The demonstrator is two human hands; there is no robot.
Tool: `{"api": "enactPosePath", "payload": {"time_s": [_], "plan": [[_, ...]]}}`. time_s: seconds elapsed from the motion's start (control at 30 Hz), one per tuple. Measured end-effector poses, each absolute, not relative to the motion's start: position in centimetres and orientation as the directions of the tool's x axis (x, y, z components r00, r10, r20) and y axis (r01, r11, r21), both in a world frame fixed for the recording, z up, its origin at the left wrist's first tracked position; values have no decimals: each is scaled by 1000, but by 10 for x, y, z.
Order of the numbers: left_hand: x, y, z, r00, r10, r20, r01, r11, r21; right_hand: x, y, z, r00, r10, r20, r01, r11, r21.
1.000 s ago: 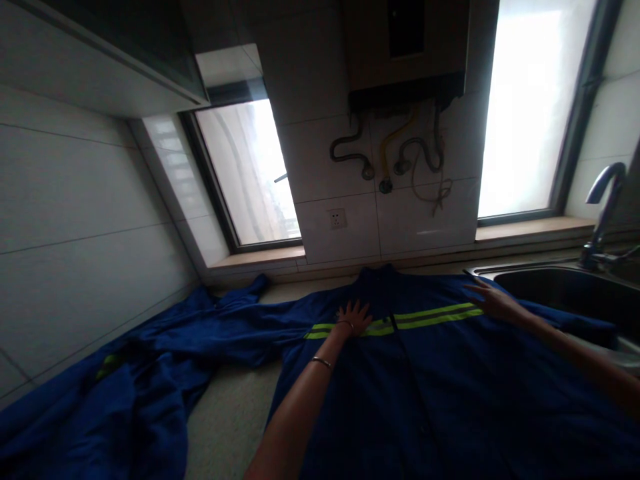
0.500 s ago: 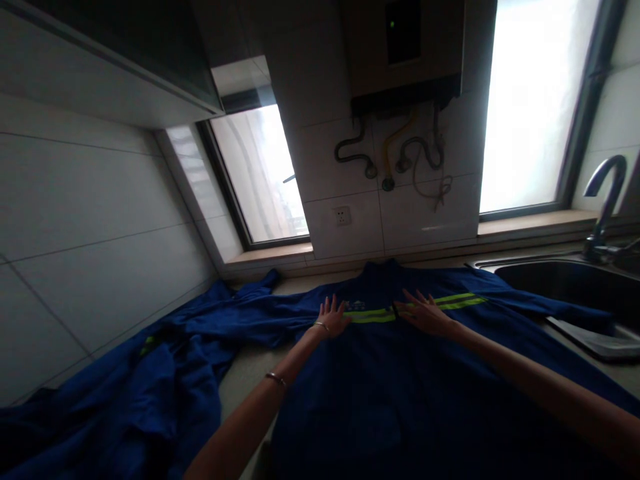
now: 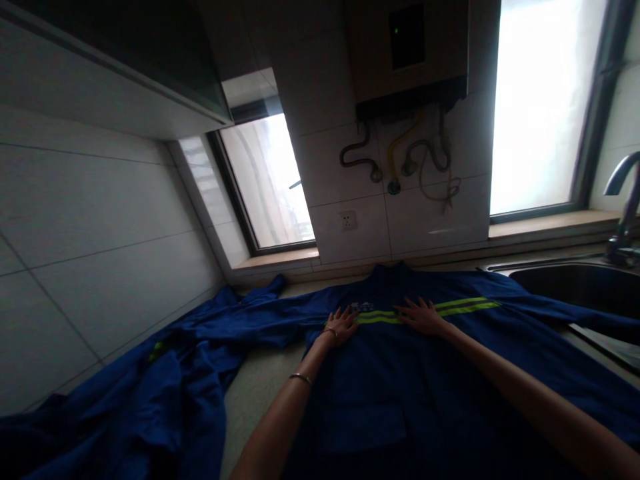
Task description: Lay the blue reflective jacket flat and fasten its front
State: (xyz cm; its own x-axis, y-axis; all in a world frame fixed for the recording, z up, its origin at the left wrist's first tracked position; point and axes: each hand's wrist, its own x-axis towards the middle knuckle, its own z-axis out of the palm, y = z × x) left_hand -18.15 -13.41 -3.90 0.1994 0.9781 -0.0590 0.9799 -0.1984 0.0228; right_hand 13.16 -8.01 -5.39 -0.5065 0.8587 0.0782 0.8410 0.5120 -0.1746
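Observation:
A blue work jacket point(image 3: 370, 380) with yellow-green reflective stripes point(image 3: 465, 307) across the chest lies spread on the counter, collar toward the wall. My left hand point(image 3: 342, 325) rests flat on its left chest beside some small pale lettering, fingers apart. On the other side of the front, my right hand point(image 3: 421, 316) lies flat over the stripe, its fingers spread as well. Neither hand grips the cloth. The sleeve on the right reaches out past the sink's near edge. To the left, another blue garment point(image 3: 165, 387) lies crumpled, with a bit of yellow-green showing.
At the right are a dark sink point(image 3: 575, 283) and a curved faucet point(image 3: 625, 207). A wall-mounted water heater point(image 3: 410, 53) with hoses hangs above the counter point(image 3: 260, 387). Two windows and a wall socket point(image 3: 349, 220) are behind. An overhead cabinet point(image 3: 115, 67) juts out at upper left.
The view has shifted slightly to the left. My right hand has moved a little closer to the left hand's side, over the stripe; both hands stay flat on the jacket.

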Motion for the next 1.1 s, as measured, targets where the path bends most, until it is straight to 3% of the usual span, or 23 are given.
{"api": "enactPosePath", "payload": {"time_s": [0.2,0.33,0.43,0.53,0.7,0.77,0.97,1.03,1.1], "plan": [[-175,-122,-38,177,982,-62,984,-177,6,128,-66,-53,-481,874,70,861,486,-151],[-183,-133,-34,207,978,29,976,-204,-80,129,-63,-56,-482,874,71,861,487,-148],[-213,-151,-24,56,985,161,994,-40,-104,130,-63,-58,-484,871,88,857,492,-153],[-254,-169,-15,-152,949,277,985,168,-35,130,-62,-60,-485,868,104,854,496,-159],[-293,-181,-19,-272,952,144,959,256,121,130,-60,-60,-474,876,85,862,482,-159],[-296,-181,-23,-311,938,152,945,289,152,130,-60,-60,-472,877,82,864,480,-155],[-297,-184,-26,-115,989,90,905,67,420,131,-61,-60,-481,870,108,858,492,-150],[-305,-191,-25,-130,990,63,887,88,454,131,-61,-61,-481,869,117,857,494,-143],[-316,-202,-23,-159,984,76,912,117,394,131,-59,-63,-480,868,124,859,494,-135]]}}
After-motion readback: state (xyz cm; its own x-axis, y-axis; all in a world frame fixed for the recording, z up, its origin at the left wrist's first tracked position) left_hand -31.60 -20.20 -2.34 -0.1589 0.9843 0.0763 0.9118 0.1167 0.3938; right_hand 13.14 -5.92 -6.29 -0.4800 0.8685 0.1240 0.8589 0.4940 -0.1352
